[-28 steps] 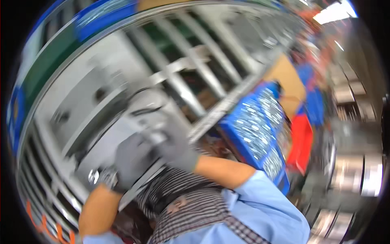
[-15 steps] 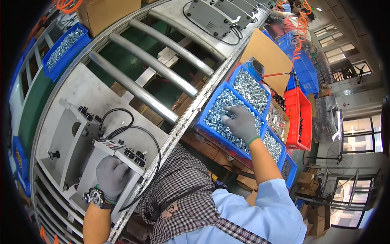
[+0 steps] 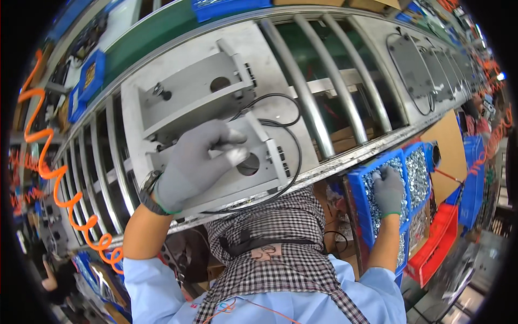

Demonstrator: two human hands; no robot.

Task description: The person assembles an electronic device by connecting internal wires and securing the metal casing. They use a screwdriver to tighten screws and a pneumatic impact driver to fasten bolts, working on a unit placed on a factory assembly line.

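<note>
My left hand [image 3: 197, 164], in a grey glove with a watch on the wrist, is over a grey metal housing [image 3: 259, 181] that has a round hole and a black cable. Its fingers are half bent, thumb and forefinger apart, with nothing visible between them. A second grey housing [image 3: 189, 100] lies just beyond on a pale board [image 3: 302, 156]. To the right, my gloved right hand [image 3: 389, 191] dips bent fingers into a blue bin [image 3: 360, 186] of small shiny metal fasteners [image 3: 369, 208]. What its fingertips pinch is hidden.
Steel rollers [image 3: 334, 81] cross the line beyond the board. More grey units [image 3: 410, 67] stand farther along it. Another blue bin of fasteners [image 3: 416, 170] and a red bin [image 3: 434, 245] are at the right. A coiled orange hose [image 3: 65, 200] hangs at the left.
My view has turned toward the left. My left hand has risen off the housing and its closed fingers have loosened. My right hand stays at the fastener bin, its spread fingers now more bent.
</note>
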